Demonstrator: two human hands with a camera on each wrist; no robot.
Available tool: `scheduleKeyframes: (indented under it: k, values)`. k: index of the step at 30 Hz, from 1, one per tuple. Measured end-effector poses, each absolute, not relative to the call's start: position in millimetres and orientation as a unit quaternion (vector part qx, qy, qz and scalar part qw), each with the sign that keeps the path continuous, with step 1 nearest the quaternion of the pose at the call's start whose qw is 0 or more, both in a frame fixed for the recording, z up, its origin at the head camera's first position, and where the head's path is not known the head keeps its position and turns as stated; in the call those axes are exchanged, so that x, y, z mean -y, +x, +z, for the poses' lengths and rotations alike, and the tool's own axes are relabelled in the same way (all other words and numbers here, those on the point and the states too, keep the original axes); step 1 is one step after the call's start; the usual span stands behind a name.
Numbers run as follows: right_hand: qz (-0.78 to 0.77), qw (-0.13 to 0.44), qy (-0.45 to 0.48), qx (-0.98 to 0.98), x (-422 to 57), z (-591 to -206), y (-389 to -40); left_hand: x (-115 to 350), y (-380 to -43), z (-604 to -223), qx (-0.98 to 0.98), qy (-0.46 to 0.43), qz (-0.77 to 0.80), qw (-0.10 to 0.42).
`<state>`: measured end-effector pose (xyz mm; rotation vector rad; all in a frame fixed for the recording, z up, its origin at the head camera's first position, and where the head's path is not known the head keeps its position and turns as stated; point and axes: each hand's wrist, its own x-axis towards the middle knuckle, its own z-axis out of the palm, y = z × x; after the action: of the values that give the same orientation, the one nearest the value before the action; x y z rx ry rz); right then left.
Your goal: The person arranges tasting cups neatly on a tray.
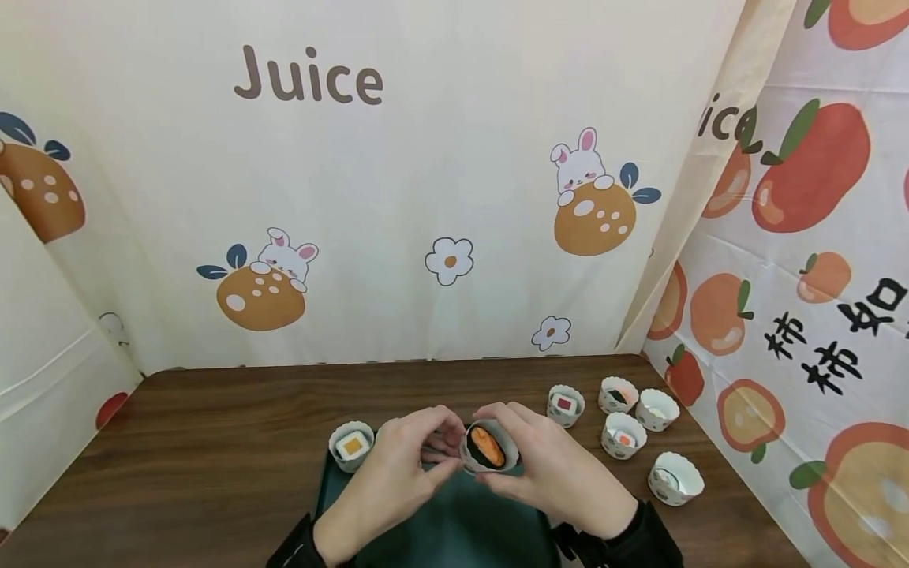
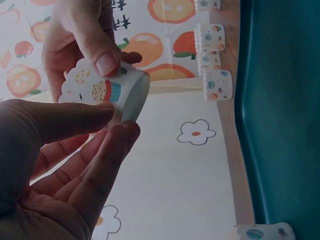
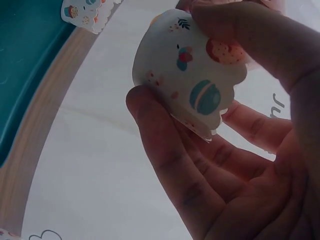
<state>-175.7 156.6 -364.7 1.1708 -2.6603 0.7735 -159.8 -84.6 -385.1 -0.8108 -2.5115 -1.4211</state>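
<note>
Both hands hold one scallop-edged paper baking cup [image 1: 507, 440] over the far edge of the dark green tray [image 1: 454, 525]. Inside it lies a sushi piece [image 1: 486, 446] with an orange top and a black wrap. My left hand [image 1: 405, 461] pinches the cup between thumb and fingertips; the left wrist view shows this grip near the base of the paper cup [image 2: 120, 87]. From the other side, my right hand [image 1: 543, 457] grips it, thumb and fingers on the printed wall of the cup [image 3: 170, 60] in the right wrist view.
Left of the hands, a paper cup [image 1: 345, 461] with a white-and-yellow sushi piece stands at the tray's far left corner. Several similar cups stand on the right side of the wooden table [image 1: 213, 457], among them one [image 1: 675, 495] nearest the front. Printed curtains [image 1: 426, 181] enclose the table.
</note>
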Motion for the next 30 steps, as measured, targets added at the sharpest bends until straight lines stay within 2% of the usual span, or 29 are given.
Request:
scheduleKeyframes:
  k: [5, 15, 26, 30]
  values:
    - [0.269, 0.051, 0.381, 0.883, -160, -365, -178, 94, -161, -374, 0.849, -0.273, -0.444, 0.089]
    - [0.225, 0.015, 0.352, 0.908, -148, -371, -191, 143, -152, -356, 0.885, -0.204, -0.396, 0.133]
    - [0.187, 0.010, 0.363, 0.913, -121, -393, -222, 171, -145, -345, 0.888, -0.193, -0.371, 0.192]
    - [0.182, -0.009, 0.354, 0.917, -113, -403, -233, 177, -144, -343, 0.888, -0.193, -0.365, 0.204]
